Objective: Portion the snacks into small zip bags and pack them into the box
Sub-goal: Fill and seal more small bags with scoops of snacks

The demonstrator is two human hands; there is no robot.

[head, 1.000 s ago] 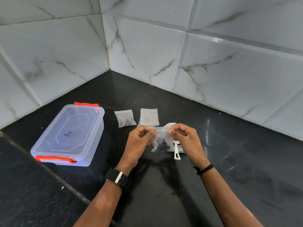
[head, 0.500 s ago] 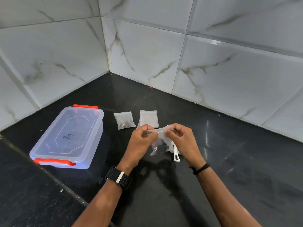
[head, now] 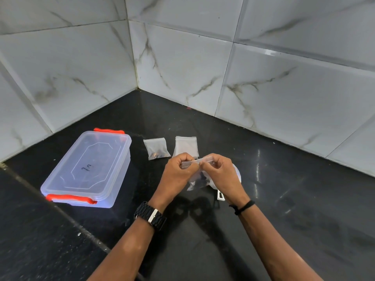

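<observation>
Both hands hold a small clear zip bag (head: 197, 180) with dark snack pieces in it, just above the black counter. My left hand (head: 176, 176) pinches the left part of its zip strip. My right hand (head: 222, 175) pinches the strip close beside it, fingertips nearly touching. A filled small bag (head: 156, 148) lies on the counter behind my hands, and a stack of small bags (head: 186, 146) lies to its right. The clear plastic box (head: 89, 169) with red clips stands at the left, lid on.
A white plastic piece (head: 220, 196) lies on the counter under my right wrist. More clear plastic (head: 237, 171) shows behind my right hand. Marble-tiled walls meet in a corner behind the counter. A seam (head: 67, 217) crosses the counter at the lower left.
My hands have drawn closer together along the bag's zip strip, the right fingers sliding left. The box and the other bags have not moved.
</observation>
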